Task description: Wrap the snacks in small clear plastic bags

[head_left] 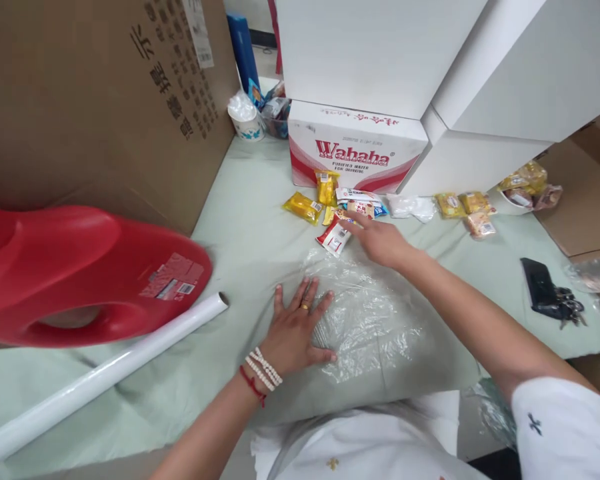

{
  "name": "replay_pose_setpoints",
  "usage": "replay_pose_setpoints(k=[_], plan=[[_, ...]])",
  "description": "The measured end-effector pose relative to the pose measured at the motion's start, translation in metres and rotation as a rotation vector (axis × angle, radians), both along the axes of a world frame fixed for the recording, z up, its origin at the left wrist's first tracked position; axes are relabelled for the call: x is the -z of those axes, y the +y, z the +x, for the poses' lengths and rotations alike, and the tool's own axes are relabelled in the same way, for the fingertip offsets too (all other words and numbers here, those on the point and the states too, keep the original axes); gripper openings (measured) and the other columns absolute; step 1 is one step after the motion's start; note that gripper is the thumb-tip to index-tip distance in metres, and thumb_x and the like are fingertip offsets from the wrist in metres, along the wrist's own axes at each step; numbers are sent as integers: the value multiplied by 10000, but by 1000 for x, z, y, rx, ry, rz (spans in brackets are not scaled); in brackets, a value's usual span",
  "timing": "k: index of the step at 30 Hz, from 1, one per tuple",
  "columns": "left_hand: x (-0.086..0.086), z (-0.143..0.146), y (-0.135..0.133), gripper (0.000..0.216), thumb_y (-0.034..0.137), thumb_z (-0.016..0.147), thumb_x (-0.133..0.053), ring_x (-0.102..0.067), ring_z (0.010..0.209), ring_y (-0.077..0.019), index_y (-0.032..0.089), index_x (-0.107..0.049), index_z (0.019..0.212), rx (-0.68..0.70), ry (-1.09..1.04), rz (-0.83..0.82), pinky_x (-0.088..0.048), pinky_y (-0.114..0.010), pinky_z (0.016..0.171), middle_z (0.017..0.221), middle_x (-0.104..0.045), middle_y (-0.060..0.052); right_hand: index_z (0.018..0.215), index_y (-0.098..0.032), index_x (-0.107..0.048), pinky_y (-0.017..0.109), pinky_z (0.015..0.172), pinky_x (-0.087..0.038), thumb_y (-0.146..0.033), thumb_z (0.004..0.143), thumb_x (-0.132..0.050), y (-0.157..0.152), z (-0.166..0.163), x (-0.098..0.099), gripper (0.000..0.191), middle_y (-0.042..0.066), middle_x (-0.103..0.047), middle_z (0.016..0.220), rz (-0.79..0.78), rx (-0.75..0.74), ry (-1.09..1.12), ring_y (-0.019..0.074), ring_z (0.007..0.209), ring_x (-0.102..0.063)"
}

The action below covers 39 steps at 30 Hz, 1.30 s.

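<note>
My left hand [297, 330] lies flat with fingers spread, on the left edge of a thin clear plastic sheet or bag [375, 327] spread over the pale green tablecloth. Beyond the plastic, my right hand [380, 240] reaches to a small pile of wrapped snacks, its fingers stretched over a red-and-white packet [335, 239]. Whether the fingertips press on it I cannot tell. Around that packet lie yellow-wrapped snacks [303, 207], a white packet [357, 195] and a biscuit packet [361, 209], partly covered by my fingers.
A Wahaha water carton [355, 150] stands behind the snacks, below white boxes [375, 47]. At left are a large cardboard box [80, 100], a red plastic jug [105, 267] and a white tube [130, 363]. More snacks [450, 205], a black wallet [539, 280] and keys [570, 307] lie at right.
</note>
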State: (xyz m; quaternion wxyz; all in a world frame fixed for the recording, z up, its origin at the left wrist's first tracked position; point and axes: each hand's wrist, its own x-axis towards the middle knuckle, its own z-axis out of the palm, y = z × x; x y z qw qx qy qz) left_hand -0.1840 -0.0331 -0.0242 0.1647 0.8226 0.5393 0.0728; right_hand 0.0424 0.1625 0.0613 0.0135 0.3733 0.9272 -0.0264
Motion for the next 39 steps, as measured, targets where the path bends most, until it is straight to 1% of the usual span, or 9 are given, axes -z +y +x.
replay_pose_setpoints(k=[5, 11, 15, 21, 25, 29, 31, 34, 39], plan=[[3, -2, 0, 1209, 831, 640, -734, -162, 1585, -441, 284, -294, 1625, 7, 12, 6, 83, -784, 1181, 1720, -156, -203, 1479, -215, -520, 325, 717, -476, -106, 997, -386, 27, -50, 5, 512, 159, -564, 1465, -45, -145, -267, 267, 1040, -680], [1, 0, 0, 1225, 790, 610, -791, -179, 1575, -460, 270, -322, 1616, -7, 0, -10, 74, -803, 1171, 1716, -170, -209, 1498, -209, -485, 323, 726, -444, -275, 973, -552, -6, 14, -31, 533, 143, -615, 1379, 17, 127, -110, 280, 998, -668], [1, -1, 1, 1178, 773, 637, -788, -211, 1561, -475, 250, -359, 1602, 0, -4, 11, 66, -815, 1162, 1700, -217, -229, 1481, -222, -510, 314, 778, -464, -388, 945, -639, -51, 45, -44, 575, 117, -661, 1261, -202, 51, -28, 269, 1023, -672], [5, -10, -1, 982, 730, 837, -633, -280, 1553, -424, 263, -284, 1628, 13, -55, 74, -44, -782, 1191, 1707, -211, -217, 1439, -241, -563, 311, 756, -500, -297, 919, -678, -97, 26, -4, 535, 112, -678, 1213, -352, -103, -116, 262, 956, -711], [-1, -10, -11, 582, 357, 1007, -495, -230, 1585, -357, 300, -391, 1577, -66, -70, 180, -87, -755, 1206, 1696, -294, -146, 1528, -266, -463, 339, 829, -542, -306, 944, -663, -115, 42, 10, 618, 141, -544, 1471, -351, -41, 54, 264, 1061, -701], [-9, -18, -25, 722, 33, 846, -435, -292, 1571, -283, 338, -500, 1496, 92, -125, 225, 18, -694, 1251, 1552, -551, -60, 1509, -242, -473, 440, 1054, -492, -450, 978, -640, -153, 95, 23, 595, 152, -506, 1514, -380, -93, 342, 297, 1321, -546], [-11, -24, -30, 808, 39, 746, -475, -357, 1540, -282, 295, -473, 1512, 201, -176, 134, 10, -664, 1269, 1543, -558, -80, 1471, -229, -517, 501, 1103, -454, -452, 955, -679, -174, 119, 36, 585, 165, -527, 1487, -392, -123, 379, 317, 1352, -494], [-12, -30, -33, 766, 164, 742, -590, -388, 1514, -335, 238, -472, 1496, 260, -203, 9, -7, -677, 1263, 1607, -463, -144, 1289, -223, -647, 499, 1041, -490, -305, 1013, -590, -195, 135, 55, 294, 163, -582, 1406, -370, -74, 442, 297, 1285, -526], [-7, -27, -20, 178, 291, 967, -542, -576, 1343, -273, 261, -689, 1062, 153, -246, 36, -158, -619, 1242, 1348, -697, -90, 1090, -227, -707, 396, 972, -520, -265, 1058, -481, -176, 125, 48, 232, 118, -674, 1225, -473, -52, 632, 223, 1132, -617]])
